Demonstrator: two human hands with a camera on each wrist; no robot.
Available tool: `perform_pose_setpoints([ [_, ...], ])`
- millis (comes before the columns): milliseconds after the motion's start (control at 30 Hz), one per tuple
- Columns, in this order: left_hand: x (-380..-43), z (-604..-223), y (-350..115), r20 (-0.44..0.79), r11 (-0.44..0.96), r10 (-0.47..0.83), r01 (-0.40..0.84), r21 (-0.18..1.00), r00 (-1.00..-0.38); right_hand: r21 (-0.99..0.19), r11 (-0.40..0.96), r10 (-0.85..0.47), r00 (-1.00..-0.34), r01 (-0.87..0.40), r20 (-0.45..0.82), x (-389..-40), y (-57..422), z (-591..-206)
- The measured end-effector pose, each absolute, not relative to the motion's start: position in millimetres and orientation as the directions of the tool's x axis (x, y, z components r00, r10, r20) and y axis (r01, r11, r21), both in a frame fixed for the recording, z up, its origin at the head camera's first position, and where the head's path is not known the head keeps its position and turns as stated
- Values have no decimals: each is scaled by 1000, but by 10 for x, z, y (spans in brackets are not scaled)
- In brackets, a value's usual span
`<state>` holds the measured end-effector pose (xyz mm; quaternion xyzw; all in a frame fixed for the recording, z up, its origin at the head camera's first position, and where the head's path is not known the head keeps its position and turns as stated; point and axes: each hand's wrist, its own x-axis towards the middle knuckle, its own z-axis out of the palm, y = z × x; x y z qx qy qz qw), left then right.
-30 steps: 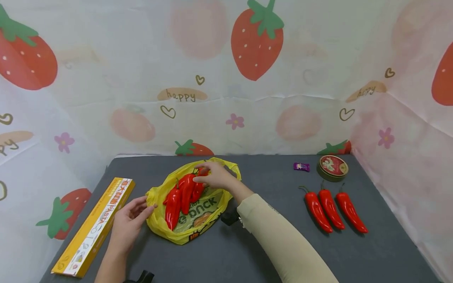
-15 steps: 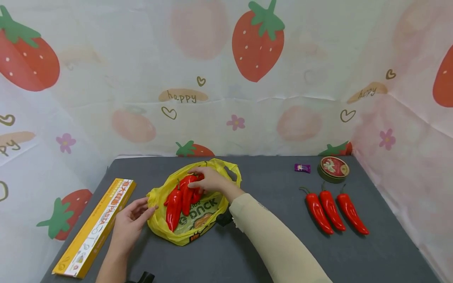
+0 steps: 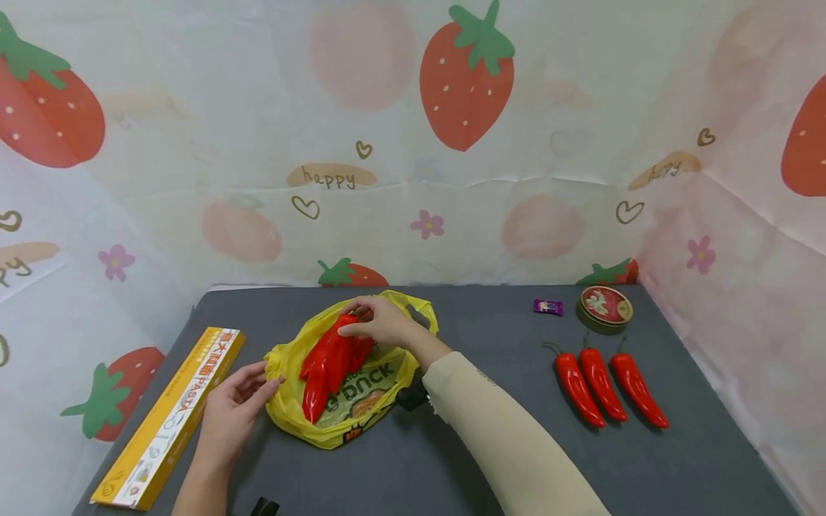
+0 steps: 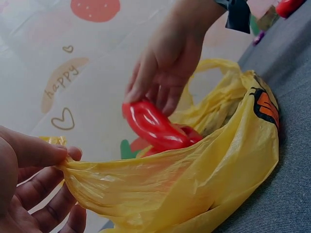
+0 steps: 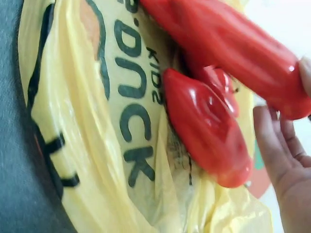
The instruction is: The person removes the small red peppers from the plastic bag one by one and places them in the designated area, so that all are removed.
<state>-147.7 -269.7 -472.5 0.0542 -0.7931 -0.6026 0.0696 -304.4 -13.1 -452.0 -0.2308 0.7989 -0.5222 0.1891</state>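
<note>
A yellow plastic bag (image 3: pixel 381 412) lies with its mouth open on the grey table, several red chili peppers (image 3: pixel 316 390) inside. My left hand (image 3: pixel 235 408) pinches the bag's left rim between thumb and forefinger; the left wrist view shows the plastic (image 4: pixel 146 189) stretched from that pinch. Over the bag, my right hand (image 3: pixel 383 322) grips one red chili pepper (image 4: pixel 153 124) by its stem end. In the right wrist view this held pepper (image 5: pixel 233 43) is raised at a slant above other peppers (image 5: pixel 206 126) lying on the printed plastic.
Three red chili peppers (image 3: pixel 600 383) lie side by side on the right of the table (image 3: pixel 490 430). Behind them are a round red-lidded tin (image 3: pixel 604 308) and a small purple wrapped sweet (image 3: pixel 548 307). A long yellow pasta box (image 3: pixel 171 419) lies on the left.
My right hand has reached left and down into the bag, then taken hold of a pepper and lifted it slightly. The left hand keeps its pinch on the rim.
</note>
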Motion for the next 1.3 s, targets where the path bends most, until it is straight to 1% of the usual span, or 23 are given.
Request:
perform_pose_setpoints([
  [167,-1468,-4736,-2703,33,248,-172,-11,969,-984,-962,247,-575,-817,-116,-49,-3018,-14,-4495],
  [333,-1467,-4747,-2706,41,244,-180,-4,970,-983,-972,183,-559,-829,-147,20,-2999,120,-4442],
  [467,-1467,-4731,-2701,40,244,-184,-6,970,-982,-968,190,-537,-843,-167,40,-2977,242,-4379],
  [733,-1456,-4745,-2699,17,275,-194,-37,961,-981,-949,212,-525,-846,-233,90,-2942,537,-4328],
  [1000,-1450,-4758,-2702,31,285,-183,-23,958,-983,-916,311,-513,-856,-254,63,-2873,844,-4284],
  [1067,-1452,-4753,-2700,32,282,-183,-21,959,-983,-908,328,-495,-866,-260,70,-2846,916,-4284],
  [1300,-1476,-4746,-2690,35,276,-171,-14,961,-985,-909,353,-404,-912,-224,68,-2707,1228,-4296],
])
